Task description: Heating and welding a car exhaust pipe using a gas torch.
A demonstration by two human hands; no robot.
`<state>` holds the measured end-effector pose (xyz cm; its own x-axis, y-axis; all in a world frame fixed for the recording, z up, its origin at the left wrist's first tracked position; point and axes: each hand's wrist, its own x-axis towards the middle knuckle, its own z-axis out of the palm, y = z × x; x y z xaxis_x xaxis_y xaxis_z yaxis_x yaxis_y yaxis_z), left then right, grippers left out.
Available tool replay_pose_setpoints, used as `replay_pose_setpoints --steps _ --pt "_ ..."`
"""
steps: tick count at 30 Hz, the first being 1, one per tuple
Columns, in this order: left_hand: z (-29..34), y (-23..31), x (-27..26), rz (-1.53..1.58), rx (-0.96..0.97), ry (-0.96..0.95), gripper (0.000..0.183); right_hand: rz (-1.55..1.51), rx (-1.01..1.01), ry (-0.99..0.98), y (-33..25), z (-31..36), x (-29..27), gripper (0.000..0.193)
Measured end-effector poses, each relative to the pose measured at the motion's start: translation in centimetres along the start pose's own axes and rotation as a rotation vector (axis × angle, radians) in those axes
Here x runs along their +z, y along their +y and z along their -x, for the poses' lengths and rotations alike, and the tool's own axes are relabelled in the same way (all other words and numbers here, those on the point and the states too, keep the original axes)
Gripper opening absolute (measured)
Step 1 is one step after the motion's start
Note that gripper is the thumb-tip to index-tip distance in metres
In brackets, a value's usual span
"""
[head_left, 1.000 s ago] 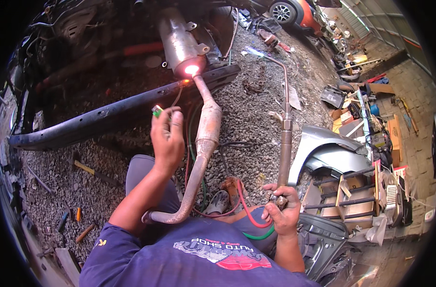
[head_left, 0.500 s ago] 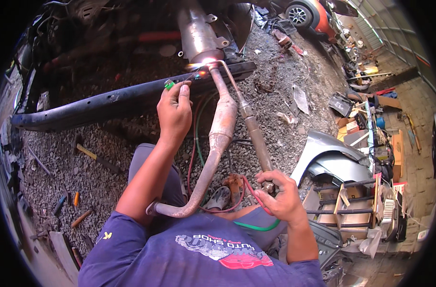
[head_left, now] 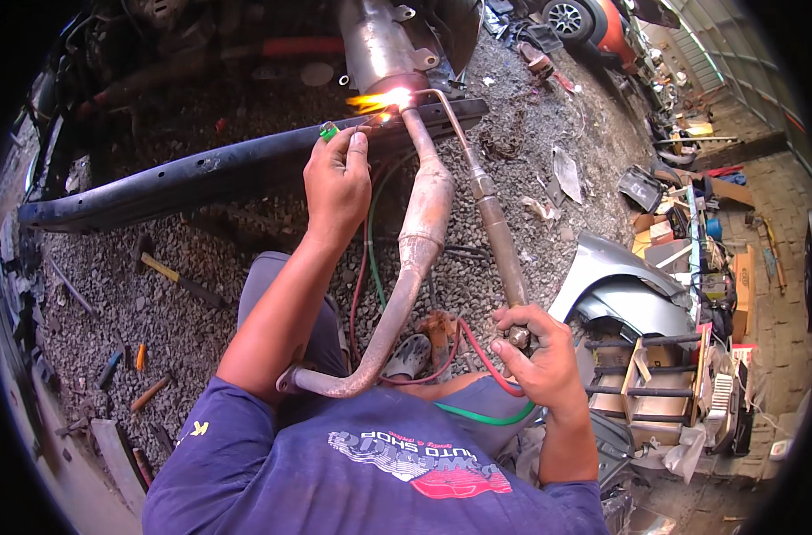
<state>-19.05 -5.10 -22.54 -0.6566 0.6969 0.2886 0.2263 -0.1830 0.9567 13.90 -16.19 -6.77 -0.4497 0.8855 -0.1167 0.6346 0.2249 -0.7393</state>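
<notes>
My left hand (head_left: 339, 183) is closed, pinching a thin filler wire (head_left: 368, 124) that runs toward the flame. A small green piece with a metal end (head_left: 329, 131) pokes out of the same fingers. My right hand (head_left: 538, 352) is wrapped round the valve end of a gas torch (head_left: 500, 234). The torch's bent tip points at the joint between a rusty exhaust pipe (head_left: 426, 202) and a shiny metal canister (head_left: 377, 45). A bright white and orange flame (head_left: 393, 100) burns there and hides the joint. The pipe's flanged lower end is beside my left elbow.
A long dark metal beam (head_left: 201, 166) crosses behind the left hand. Red (head_left: 467, 342) and green (head_left: 486, 417) hoses run over my lap. A hammer (head_left: 181, 280) and other tools lie on gravel at left. A silver fender (head_left: 602, 267) and a rack (head_left: 642, 383) stand at right.
The flame has grown larger and more orange. Hands, torch and pipe appear slightly further right and up in the picture, as the view has shifted. Both hands keep their holds.
</notes>
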Motion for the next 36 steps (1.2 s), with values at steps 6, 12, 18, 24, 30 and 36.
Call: replay_pose_setpoints --steps 6,12,18,24,30,36 --pt "0.19 0.22 0.32 0.052 -0.053 0.017 0.027 0.061 -0.108 0.0 -0.02 -0.39 0.06 0.03" --pt "0.09 0.1 0.37 0.031 -0.018 0.017 0.028 0.032 -0.115 0.01 0.18 -0.64 0.2 0.029" --pt "0.18 0.26 0.4 0.04 -0.034 0.026 0.028 0.039 -0.118 0.003 0.07 -0.71 0.08 0.026" --pt "0.09 -0.27 0.41 0.022 -0.01 0.015 0.028 0.051 -0.085 -0.01 -0.34 -0.76 0.03 0.026" --pt "-0.05 -0.53 0.53 -0.001 0.032 0.01 0.029 0.034 -0.071 0.002 -0.49 -0.79 0.21 0.025" --pt "0.04 0.32 0.63 0.068 -0.058 0.017 0.028 0.03 -0.081 0.004 -0.34 -0.85 0.23 0.025"
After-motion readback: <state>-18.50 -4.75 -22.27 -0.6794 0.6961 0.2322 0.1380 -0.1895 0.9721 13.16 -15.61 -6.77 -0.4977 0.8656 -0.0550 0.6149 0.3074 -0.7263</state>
